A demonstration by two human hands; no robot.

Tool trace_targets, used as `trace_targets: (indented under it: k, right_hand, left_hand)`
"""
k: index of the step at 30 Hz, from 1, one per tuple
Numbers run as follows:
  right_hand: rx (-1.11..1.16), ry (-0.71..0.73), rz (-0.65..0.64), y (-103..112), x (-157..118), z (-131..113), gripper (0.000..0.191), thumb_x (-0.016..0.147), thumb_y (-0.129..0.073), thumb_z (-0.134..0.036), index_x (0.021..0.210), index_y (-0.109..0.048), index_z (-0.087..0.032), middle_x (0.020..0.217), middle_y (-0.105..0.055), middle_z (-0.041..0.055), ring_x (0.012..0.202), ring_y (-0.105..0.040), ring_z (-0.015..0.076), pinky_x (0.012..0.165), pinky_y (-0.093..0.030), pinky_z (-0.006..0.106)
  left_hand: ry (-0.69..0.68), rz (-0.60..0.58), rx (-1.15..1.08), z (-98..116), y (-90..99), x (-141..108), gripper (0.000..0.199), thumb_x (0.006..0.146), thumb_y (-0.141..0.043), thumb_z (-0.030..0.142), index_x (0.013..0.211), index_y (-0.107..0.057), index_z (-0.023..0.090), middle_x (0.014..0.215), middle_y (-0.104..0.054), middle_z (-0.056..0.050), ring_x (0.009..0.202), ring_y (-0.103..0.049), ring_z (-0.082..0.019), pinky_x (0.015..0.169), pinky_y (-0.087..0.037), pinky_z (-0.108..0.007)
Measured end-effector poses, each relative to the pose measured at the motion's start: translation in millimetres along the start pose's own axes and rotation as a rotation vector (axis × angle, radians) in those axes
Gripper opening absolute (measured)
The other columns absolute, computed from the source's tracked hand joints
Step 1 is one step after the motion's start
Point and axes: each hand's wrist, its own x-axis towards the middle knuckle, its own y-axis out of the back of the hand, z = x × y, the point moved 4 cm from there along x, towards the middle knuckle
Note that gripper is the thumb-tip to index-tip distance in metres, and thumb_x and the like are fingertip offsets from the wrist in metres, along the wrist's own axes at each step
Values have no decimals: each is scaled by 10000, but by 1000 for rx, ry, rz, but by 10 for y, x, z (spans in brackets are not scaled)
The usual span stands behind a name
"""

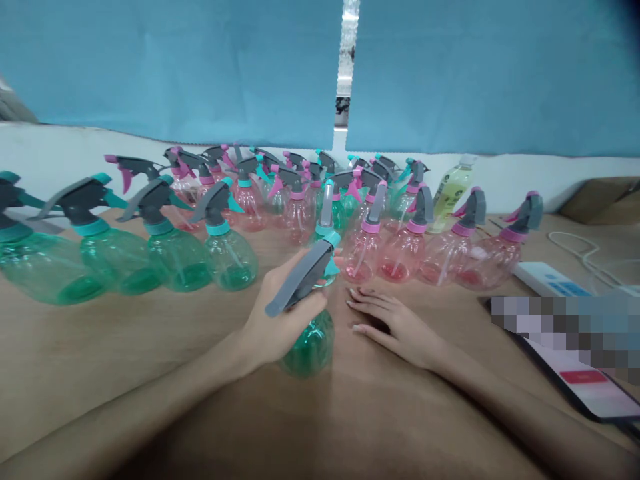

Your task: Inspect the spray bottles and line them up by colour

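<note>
1. Bench (100, 353) is carrying the spray bottles.
2. Green bottle row (183, 263) is standing left.
3. Pink bottle row (403, 257) is standing right.
4. Held green bottle (313, 350) is occupying near centre, nearer than both rows.
5. Left hand (270, 328): grip is wrapping that bottle's neck.
6. Right hand (400, 321): lying palm-down, grip loose, fingers extending leftward.

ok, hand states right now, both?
Left hand: closed around the neck of the nearest green bottle.
Right hand: open, palm down, fingers slightly spread, holding nothing.
</note>
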Motion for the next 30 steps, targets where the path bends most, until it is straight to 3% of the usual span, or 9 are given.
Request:
trace_targets:
  k: [4,12,18,30]
  right_hand:
    - [1,9,6,4,-1,-2,480,907,-478,-482,1348,-473,-294,1420,-461,25,1324,-397,251,1092,-319,511]
    - [-20,-18,-22,8,3,-16,505,907,-466,-497,1342,-487,-242,1425,-456,38,1335,-380,234,1114,-297,476]
    - [-7,-3,-7,8,-2,-8,489,909,-474,-485,1349,-473,-273,1420,-461,30,1330,-388,245,1102,-303,508]
    - [4,4,2,2,-2,6,483,905,-481,-481,1351,-469,-296,1416,-468,23,1326,-392,254,1095,-312,517]
  left_hand:
    - [35,-10,-90,-32,-20,-8,154,793,-520,240,935,-578,228,722,-568,14,716,-584,-179,679,-501,-313]
    - [-38,14,-33,14,-4,2,109,783,-498,198,858,-574,220,699,-555,30,631,-529,-147,603,-440,-287]
    - [-31,8,-34,16,-3,5,66,790,-496,210,806,-559,206,713,-562,23,634,-527,-141,611,-442,-284]
    - [-14,-6,-50,6,-7,8,201,784,-508,211,965,-595,214,727,-579,14,641,-550,-151,627,-475,-286]
